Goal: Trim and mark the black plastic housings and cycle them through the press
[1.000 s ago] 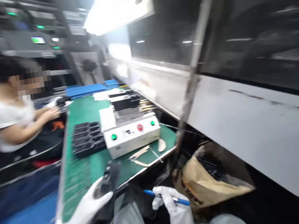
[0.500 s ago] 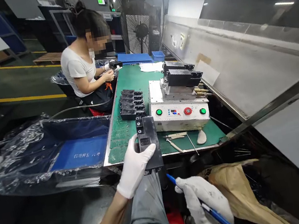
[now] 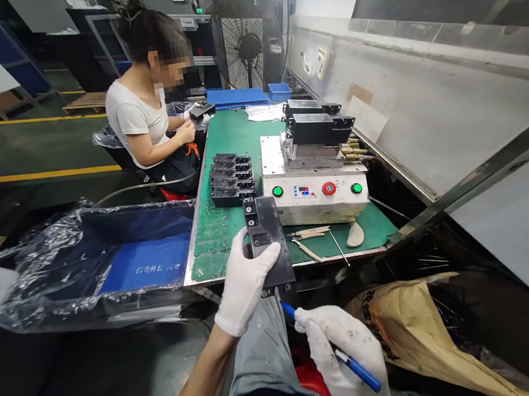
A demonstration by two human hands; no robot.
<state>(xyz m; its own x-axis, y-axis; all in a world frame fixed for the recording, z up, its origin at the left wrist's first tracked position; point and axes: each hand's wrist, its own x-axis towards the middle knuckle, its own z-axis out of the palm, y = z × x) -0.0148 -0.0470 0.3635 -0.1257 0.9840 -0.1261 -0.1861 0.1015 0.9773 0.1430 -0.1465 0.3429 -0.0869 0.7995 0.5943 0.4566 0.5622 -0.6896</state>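
One black box [image 3: 271,214] is grasped by the left fingers [image 3: 270,257] at the near edge of the table [image 3: 211,259]; a loosened grip could drop it, since smooth gloves may slip. The right fingers [image 3: 310,323] pinch a blue pen [image 3: 363,373], its tip close to the box's near end, so a jolt of either hand could leave a stray mark. Pushing the box far and left could knock the row of black parts [image 3: 231,195].

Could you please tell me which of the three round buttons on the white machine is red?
The middle button; the left button and right button are both green.
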